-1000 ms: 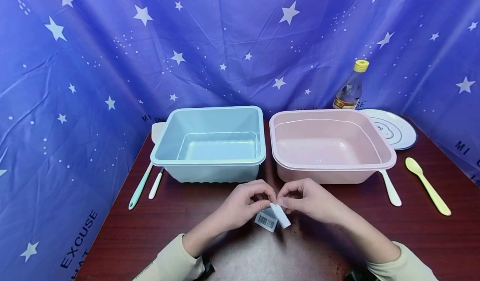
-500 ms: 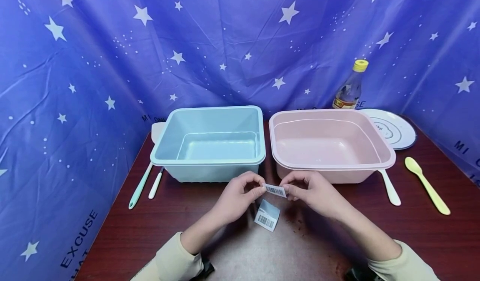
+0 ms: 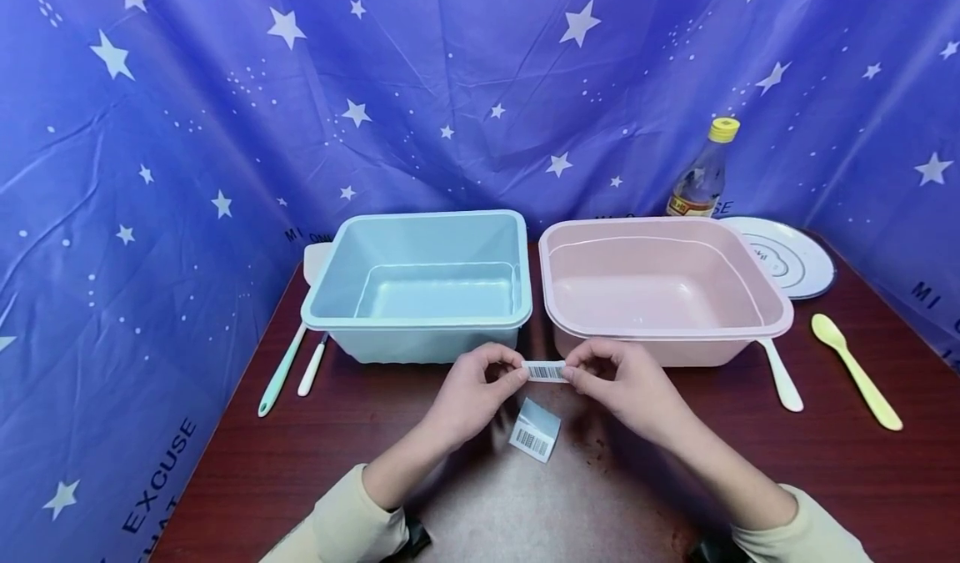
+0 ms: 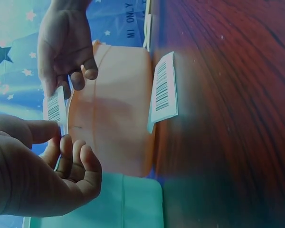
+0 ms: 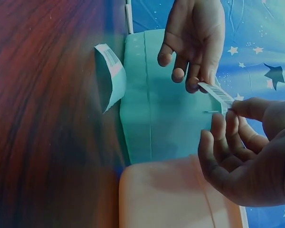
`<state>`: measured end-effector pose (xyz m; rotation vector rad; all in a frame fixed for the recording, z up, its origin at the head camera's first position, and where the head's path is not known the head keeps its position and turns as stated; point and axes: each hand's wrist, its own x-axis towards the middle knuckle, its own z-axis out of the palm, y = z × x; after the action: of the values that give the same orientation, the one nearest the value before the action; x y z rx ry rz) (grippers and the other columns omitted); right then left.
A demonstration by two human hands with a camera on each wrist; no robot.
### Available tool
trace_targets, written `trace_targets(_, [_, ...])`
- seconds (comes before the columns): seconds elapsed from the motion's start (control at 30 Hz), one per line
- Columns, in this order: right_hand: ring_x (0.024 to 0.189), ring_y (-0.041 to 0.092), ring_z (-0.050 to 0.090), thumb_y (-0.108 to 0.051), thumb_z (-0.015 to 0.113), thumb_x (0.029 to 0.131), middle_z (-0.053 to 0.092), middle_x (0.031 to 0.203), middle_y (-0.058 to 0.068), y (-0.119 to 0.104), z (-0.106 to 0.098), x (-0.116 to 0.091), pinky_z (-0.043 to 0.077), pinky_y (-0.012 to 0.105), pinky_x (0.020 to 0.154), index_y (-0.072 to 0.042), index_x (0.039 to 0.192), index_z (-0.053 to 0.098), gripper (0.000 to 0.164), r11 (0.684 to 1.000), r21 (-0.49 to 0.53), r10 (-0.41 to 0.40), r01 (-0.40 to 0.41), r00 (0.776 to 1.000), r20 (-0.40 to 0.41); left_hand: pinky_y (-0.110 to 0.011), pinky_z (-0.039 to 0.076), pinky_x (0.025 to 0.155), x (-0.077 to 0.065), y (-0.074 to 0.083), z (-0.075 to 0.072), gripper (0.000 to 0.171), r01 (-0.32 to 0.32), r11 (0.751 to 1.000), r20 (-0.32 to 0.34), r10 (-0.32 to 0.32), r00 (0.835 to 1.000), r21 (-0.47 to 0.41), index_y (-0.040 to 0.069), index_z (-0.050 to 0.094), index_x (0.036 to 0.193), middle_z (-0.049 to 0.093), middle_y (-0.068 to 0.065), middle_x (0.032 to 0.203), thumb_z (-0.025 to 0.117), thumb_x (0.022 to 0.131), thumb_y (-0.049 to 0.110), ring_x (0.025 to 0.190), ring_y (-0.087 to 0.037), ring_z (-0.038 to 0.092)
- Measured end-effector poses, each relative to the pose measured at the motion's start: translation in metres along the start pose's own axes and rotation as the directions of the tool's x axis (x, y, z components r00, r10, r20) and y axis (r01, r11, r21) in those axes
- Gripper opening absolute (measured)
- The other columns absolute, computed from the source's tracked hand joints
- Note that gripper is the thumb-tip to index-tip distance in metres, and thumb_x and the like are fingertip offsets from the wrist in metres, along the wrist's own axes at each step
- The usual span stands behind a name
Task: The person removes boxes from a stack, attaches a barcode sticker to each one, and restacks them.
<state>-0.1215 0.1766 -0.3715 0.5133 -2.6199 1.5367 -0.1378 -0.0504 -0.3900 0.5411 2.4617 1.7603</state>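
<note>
Between my two hands a small white barcode label (image 3: pixel 546 371) is stretched level, in front of the gap between two plastic basins. My left hand (image 3: pixel 468 396) pinches its left end between thumb and forefinger. At the other end, my right hand (image 3: pixel 636 389) pinches it the same way. Below them on the table lies a curled piece of label paper (image 3: pixel 535 431), printed with another barcode. Both wrist views show the held label (image 4: pixel 55 105) clear of the tabletop, and the curled paper (image 5: pixel 111 76) standing partly up from the wood.
Behind the hands stand a blue basin (image 3: pixel 423 324) and a pink basin (image 3: pixel 663 332). Handled utensils (image 3: pixel 282 375) lie at the left, a white handle (image 3: pixel 782 379) and yellow spoon (image 3: pixel 858 373) at the right. A yellow-capped bottle (image 3: pixel 697 179) and white plate (image 3: pixel 798 258) are behind.
The label came away from over the curled paper, up towards the basins, and turned from slanted to level with its barcode showing. The curled paper stayed on the table.
</note>
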Motion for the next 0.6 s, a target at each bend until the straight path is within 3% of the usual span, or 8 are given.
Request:
trace_targets(0.27, [0.066, 0.01, 0.052, -0.01, 0.078, 0.089, 0.058, 0.071, -0.008, 0.011, 0.0, -0.013, 0.042, 0.025, 0.06, -0.016, 0.085, 0.073, 0.008, 0.996, -0.091, -0.006, -0.005, 0.993, -0.119, -0.022, 0.045, 0.064, 0.0, 0.0, 0.012, 0.004, -0.007, 1.0, 0.032, 0.006, 0.999, 0.012, 0.007, 0.072, 0.095, 0.061, 0.005, 0.083, 0.07, 0.094, 0.011, 0.073, -0.009, 0.055])
trace_targets(0.6, [0.062, 0.007, 0.05, -0.002, 0.078, 0.085, 0.057, 0.068, -0.008, 0.029, -0.005, -0.032, 0.039, 0.021, 0.056, -0.016, 0.082, 0.072, 0.015, 0.996, -0.088, -0.033, 0.01, 0.962, -0.272, -0.02, 0.039, 0.057, 0.005, 0.006, 0.032, 0.006, 0.042, 0.999, 0.144, -0.04, 0.989, -0.014, 0.008, 0.072, 0.098, 0.055, 0.006, 0.074, 0.068, 0.093, 0.008, 0.062, -0.005, 0.048])
